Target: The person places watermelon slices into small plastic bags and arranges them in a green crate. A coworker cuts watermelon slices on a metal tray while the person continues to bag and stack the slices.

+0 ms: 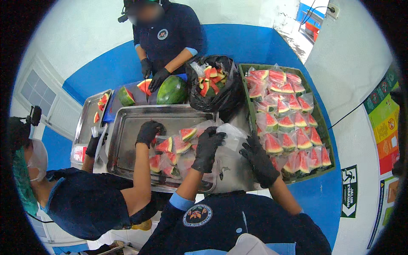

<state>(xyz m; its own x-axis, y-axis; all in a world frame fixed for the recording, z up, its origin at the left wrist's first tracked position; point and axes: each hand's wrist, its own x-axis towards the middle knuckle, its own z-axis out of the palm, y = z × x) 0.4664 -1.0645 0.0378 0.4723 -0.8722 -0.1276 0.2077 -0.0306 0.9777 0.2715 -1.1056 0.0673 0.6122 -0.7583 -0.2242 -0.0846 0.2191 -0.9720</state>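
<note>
A clear plastic bag (232,134) spreads between my two hands, above the steel table. My left hand (207,151), in a black glove, pinches the bag's left edge over the right side of a metal tray (132,110). My right hand (260,162), also gloved, is just beyond the bag's lower right corner with its fingers apart; nothing shows in its grasp. Bagged watermelon wedges (181,145) lie heaped in the tray's right part, left of my left hand. Close to my right hand, a green plastic crate (318,111) holds rows of bagged wedges (273,143).
At left, a co-worker's gloved hand (149,132) reaches into the tray. Across the table another person cuts watermelon with a knife (147,97), beside a whole watermelon (172,90). A black rubbish bag (236,86) holds rind pieces. A smaller tray (86,127) stands far left.
</note>
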